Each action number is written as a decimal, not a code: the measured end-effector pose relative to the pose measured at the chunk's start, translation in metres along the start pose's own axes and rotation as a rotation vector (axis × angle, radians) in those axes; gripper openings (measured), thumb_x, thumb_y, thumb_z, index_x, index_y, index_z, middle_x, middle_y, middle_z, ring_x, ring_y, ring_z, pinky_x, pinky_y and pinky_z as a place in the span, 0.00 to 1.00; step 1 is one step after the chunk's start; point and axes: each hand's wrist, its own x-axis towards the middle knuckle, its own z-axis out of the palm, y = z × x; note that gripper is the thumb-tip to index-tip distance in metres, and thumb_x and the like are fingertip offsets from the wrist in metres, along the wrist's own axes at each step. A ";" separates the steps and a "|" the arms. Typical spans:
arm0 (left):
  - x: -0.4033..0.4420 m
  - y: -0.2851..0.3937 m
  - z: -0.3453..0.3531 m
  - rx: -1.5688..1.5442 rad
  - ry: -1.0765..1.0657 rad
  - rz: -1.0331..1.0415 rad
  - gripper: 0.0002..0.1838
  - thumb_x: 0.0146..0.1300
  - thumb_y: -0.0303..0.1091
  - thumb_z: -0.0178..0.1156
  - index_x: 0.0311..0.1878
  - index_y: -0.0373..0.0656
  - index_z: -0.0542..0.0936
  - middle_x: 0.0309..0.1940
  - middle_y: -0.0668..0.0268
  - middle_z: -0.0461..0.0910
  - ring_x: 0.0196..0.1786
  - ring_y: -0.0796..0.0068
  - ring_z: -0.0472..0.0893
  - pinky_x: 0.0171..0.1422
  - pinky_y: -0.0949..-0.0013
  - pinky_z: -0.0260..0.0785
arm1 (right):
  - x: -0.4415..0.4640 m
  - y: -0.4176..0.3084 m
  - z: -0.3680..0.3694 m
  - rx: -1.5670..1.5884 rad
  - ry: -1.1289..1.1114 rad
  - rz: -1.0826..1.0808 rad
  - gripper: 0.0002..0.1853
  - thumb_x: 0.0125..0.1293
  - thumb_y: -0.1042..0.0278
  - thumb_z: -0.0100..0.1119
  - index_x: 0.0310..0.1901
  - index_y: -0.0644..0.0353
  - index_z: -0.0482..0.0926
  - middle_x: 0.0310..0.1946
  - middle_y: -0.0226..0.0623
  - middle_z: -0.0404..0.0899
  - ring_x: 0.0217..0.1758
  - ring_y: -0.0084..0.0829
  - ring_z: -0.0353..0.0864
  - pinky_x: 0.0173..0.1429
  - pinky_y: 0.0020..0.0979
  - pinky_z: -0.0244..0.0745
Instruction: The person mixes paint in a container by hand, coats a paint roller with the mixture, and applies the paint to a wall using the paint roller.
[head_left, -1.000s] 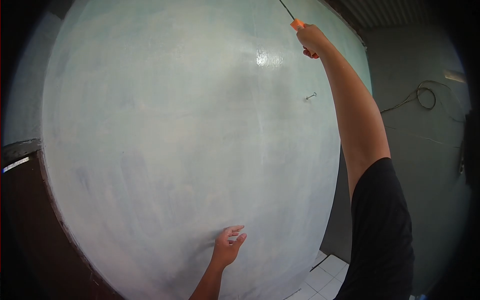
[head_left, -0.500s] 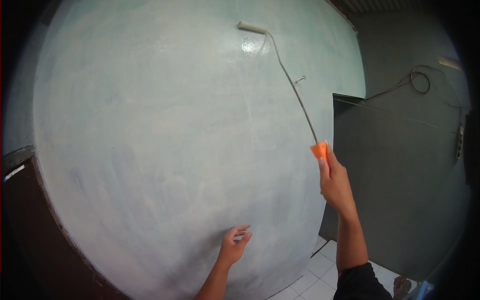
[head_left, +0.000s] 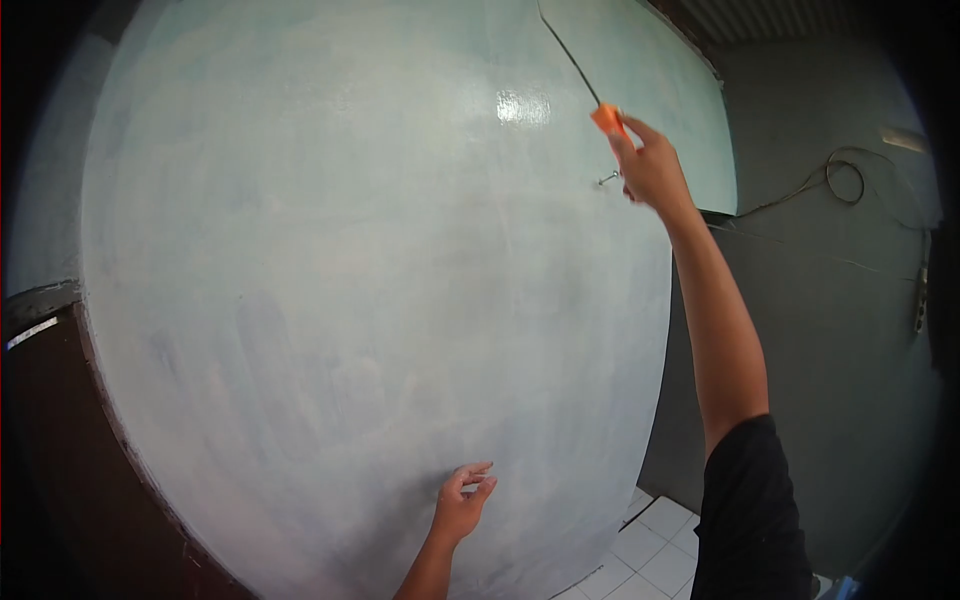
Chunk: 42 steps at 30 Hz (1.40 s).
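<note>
High on the right, my right hand (head_left: pixel 652 165) is closed round the orange handle of a paint roller (head_left: pixel 607 119). Its thin metal rod rises up and to the left, and the roller head lies beyond the top of the view. Before me spreads a pale blue-green wall (head_left: pixel 380 260) with patchy, streaked paint and a wet, shiny spot near the top. Low in the middle, my left hand (head_left: pixel 462 505) is held near the wall, fingers apart and curved, holding nothing. Whether it touches the wall I cannot tell.
A screw or nail (head_left: pixel 608 179) sticks out of the wall just beside my right hand. On the right stands a dark grey wall (head_left: pixel 810 330) with a looped cable (head_left: pixel 845 178) and a power strip (head_left: pixel 920 300). White floor tiles (head_left: pixel 640 545) show below; a dark brown door (head_left: pixel 50 430) is at left.
My right hand has moved up with the paint roller, taking the roller head out of view at the top. My left hand stays nearly in place, and the view has shifted slightly.
</note>
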 end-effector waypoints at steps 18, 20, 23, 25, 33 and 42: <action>-0.018 -0.014 0.023 0.004 -0.002 -0.057 0.21 0.71 0.43 0.66 0.62 0.45 0.82 0.55 0.65 0.84 0.55 0.75 0.82 0.57 0.67 0.74 | -0.012 0.026 0.028 -0.010 0.028 -0.242 0.29 0.72 0.63 0.58 0.73 0.60 0.69 0.52 0.58 0.83 0.50 0.47 0.86 0.53 0.36 0.81; -0.018 -0.022 0.033 -0.028 -0.022 -0.058 0.20 0.71 0.43 0.66 0.62 0.45 0.82 0.55 0.65 0.84 0.55 0.75 0.82 0.58 0.67 0.74 | -0.066 0.052 0.034 0.076 0.030 -0.324 0.30 0.71 0.67 0.60 0.73 0.64 0.69 0.61 0.61 0.79 0.64 0.52 0.81 0.65 0.37 0.76; -0.020 -0.027 0.050 -0.059 -0.080 -0.086 0.20 0.71 0.43 0.66 0.61 0.45 0.82 0.55 0.65 0.84 0.55 0.74 0.82 0.59 0.67 0.74 | -0.164 0.082 0.030 0.128 -0.020 -0.291 0.30 0.71 0.74 0.58 0.74 0.65 0.67 0.60 0.61 0.79 0.61 0.52 0.83 0.62 0.34 0.77; -0.024 -0.027 0.059 -0.061 -0.110 -0.119 0.20 0.71 0.43 0.66 0.61 0.45 0.82 0.54 0.65 0.85 0.55 0.74 0.82 0.59 0.66 0.74 | -0.227 0.094 0.025 0.134 -0.085 -0.199 0.32 0.71 0.77 0.56 0.76 0.64 0.63 0.60 0.60 0.79 0.57 0.52 0.85 0.58 0.34 0.79; -0.041 -0.043 0.067 -0.128 -0.134 -0.186 0.20 0.71 0.42 0.66 0.61 0.42 0.82 0.53 0.65 0.83 0.53 0.77 0.81 0.60 0.65 0.73 | -0.447 0.165 -0.005 0.015 -0.267 -0.034 0.35 0.68 0.79 0.58 0.77 0.66 0.60 0.55 0.56 0.83 0.40 0.49 0.87 0.44 0.37 0.83; -0.053 -0.061 0.072 -0.137 -0.154 -0.291 0.20 0.71 0.41 0.65 0.62 0.44 0.82 0.52 0.67 0.83 0.53 0.78 0.80 0.64 0.64 0.70 | -0.611 0.206 -0.056 -0.085 -0.474 0.152 0.32 0.67 0.79 0.60 0.72 0.69 0.65 0.40 0.54 0.84 0.32 0.50 0.86 0.34 0.39 0.81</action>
